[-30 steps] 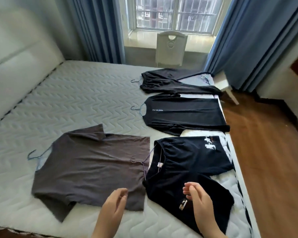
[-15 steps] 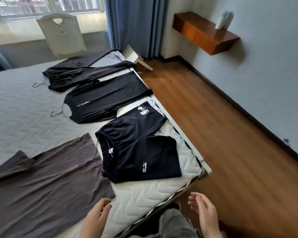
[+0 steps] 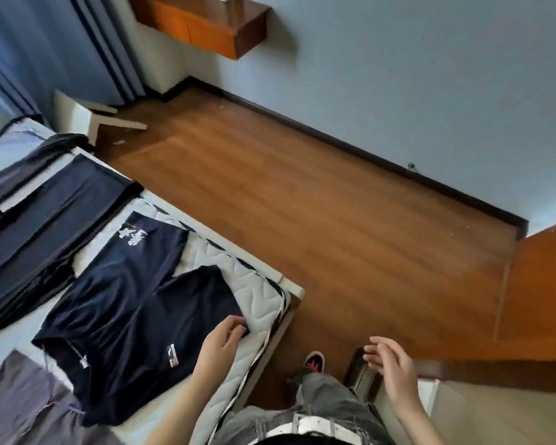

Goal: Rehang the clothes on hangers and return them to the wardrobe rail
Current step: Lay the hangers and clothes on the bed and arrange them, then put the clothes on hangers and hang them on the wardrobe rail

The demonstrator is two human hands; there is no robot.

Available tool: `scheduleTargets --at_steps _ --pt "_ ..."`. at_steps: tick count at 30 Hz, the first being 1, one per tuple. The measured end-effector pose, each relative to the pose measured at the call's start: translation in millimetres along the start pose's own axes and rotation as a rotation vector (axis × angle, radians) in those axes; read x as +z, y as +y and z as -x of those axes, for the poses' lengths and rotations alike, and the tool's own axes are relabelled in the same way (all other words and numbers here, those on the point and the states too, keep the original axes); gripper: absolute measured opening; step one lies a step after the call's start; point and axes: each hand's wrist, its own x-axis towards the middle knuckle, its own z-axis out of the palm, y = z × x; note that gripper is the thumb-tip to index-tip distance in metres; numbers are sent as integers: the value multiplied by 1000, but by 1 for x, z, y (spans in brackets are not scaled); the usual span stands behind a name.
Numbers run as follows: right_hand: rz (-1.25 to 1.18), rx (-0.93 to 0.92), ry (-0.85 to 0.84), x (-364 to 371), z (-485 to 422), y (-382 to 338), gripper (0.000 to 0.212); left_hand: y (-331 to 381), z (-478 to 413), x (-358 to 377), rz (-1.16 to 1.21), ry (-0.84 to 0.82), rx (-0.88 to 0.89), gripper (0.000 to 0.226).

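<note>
Seemingly at the pick-up step: left hand (image 3: 220, 346) at the hem corner of the navy T-shirt (image 3: 126, 316), fingers loosely curled, grip on the cloth uncertain; right hand (image 3: 394, 364) over the floor (image 3: 334, 220), fingers relaxed, holding nothing. T-shirt flat on the mattress (image 3: 257, 290), near its edge. Next likely calls for a firm hold at the collar end before lifting.

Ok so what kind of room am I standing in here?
Most likely a bedroom: a quilted mattress with clothes such as a navy T-shirt laid out on it, blue curtains, and a wooden wall shelf above a wood floor.
</note>
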Motion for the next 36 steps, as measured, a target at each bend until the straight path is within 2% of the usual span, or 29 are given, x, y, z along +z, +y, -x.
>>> scheduleTargets --at_steps 3,9,15,20,30,33,36 --pt "-19 -42 -16 -17 -49 -40 23 47 -29 29 27 -40 -33 17" --pt "-76 -85 -80 -6 -161 -133 24 98 -75 53 43 34 -103 18" --pt "-19 -104 -268 32 -289 -220 26 119 -150 70 98 160 -251 18" --pt "124 -114 -361 39 -395 -276 25 170 -269 92 164 193 -290 18" --pt "265 -132 -309 24 -582 -425 25 380 -517 73 190 185 -47 16" --pt "292 -132 -335 57 -643 -466 24 412 -587 60 229 229 -77 19" --pt "363 -178 -443 121 -713 -513 24 425 -656 46 250 298 -129 20"
